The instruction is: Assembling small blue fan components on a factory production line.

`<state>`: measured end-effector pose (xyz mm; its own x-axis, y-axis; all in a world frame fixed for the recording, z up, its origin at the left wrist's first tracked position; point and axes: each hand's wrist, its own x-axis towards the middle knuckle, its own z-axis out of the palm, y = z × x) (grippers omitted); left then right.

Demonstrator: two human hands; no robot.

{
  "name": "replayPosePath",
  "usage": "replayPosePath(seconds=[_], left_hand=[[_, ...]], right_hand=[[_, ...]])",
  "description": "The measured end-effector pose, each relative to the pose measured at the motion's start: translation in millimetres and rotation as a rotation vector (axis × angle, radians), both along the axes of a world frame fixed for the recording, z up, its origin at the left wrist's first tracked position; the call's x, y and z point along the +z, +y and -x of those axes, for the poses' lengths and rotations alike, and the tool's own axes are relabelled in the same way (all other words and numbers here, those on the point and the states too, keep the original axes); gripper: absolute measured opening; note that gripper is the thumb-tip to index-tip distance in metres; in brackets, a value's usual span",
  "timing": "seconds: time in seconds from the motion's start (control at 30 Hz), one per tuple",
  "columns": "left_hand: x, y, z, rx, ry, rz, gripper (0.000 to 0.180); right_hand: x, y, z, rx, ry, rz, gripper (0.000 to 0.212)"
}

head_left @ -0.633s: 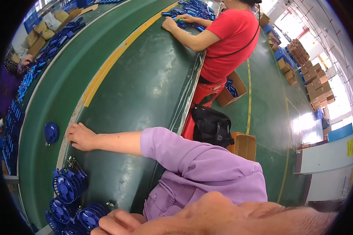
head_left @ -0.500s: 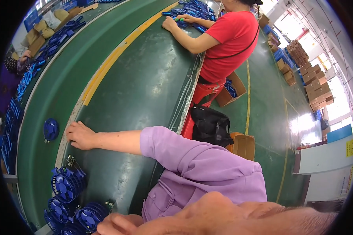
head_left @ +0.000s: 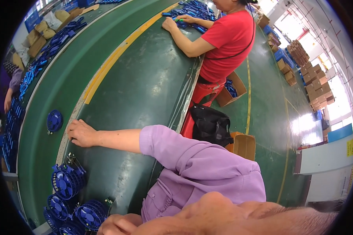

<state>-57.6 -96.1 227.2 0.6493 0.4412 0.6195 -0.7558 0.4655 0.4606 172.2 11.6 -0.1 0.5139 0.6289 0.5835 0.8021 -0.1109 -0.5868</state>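
My right hand (head_left: 82, 133) lies palm down at the speckled table edge (head_left: 66, 135) beside the green conveyor. Its fingers are bent loosely and apart, with nothing seen in them. Just past the fingertips, a small blue fan (head_left: 55, 120) lies on the belt, not touched. At the lower edge, my left hand (head_left: 119, 225) shows with bent, closed fingers; what they hold, if anything, is hidden. Close to it stands a round blue fan in a slatted housing (head_left: 91, 215) with loose wires. Another such fan (head_left: 66, 182) and several more are clustered at the lower left.
A person in a red shirt (head_left: 233, 35) handles blue parts (head_left: 192, 11) farther up the table. Across the conveyor (head_left: 39, 156), another person's arm (head_left: 11, 92) reaches over rows of blue parts. A black bag (head_left: 211, 125) and a cardboard box (head_left: 245, 147) are at my right.
The lone fan on the belt has moved up and slightly right in view. The person across the conveyor has lowered an arm toward the blue parts. My hands have barely shifted.
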Motion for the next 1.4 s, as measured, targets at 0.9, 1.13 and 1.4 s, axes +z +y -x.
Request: replayPosePath(seconds=[0.9, 1.13, 1.4], left_hand=[[5, -108, -65, -0.868, -0.316, -0.443, 0.017], [12, -83, -55, -0.864, -0.359, -0.566, 0.018], [20, -59, -26, -0.566, -0.392, -0.560, 0.015]], right_hand=[[-8, -10, 17, 0.033, -0.166, 0.109, 0.021], [-19, -15, 19, 0.033, -0.165, 0.026, 0.020], [-18, -32, 9, 0.064, -0.192, -0.131, 0.020]])
